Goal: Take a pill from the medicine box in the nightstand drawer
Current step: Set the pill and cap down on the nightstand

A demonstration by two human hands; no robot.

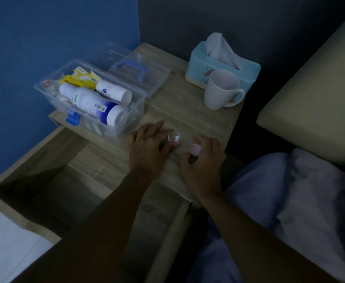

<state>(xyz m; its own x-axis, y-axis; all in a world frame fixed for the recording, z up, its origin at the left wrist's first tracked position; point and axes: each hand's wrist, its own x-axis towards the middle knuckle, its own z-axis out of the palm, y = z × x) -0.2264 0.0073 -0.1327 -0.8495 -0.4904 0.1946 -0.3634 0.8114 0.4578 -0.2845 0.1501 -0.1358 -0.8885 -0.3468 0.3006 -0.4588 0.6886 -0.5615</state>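
A clear medicine box (141,103) stands on the nightstand top (188,115), its lid (134,68) lying open behind it. Inside lie white bottles (94,101) and yellow packets (79,78). My left hand (147,150) grips a small clear vial (174,138) standing on the nightstand, with a white pill visible in its open mouth. My right hand (204,160) holds a small pink cap (195,150) between thumb and fingers, just right of the vial. The nightstand drawer (51,180) stands pulled out below, dark inside.
A white mug (221,89) and a light blue tissue box (222,64) stand at the back right of the nightstand. A bed mattress (320,94) is on the right, with my legs in light trousers (269,201) beneath. A blue wall is behind.
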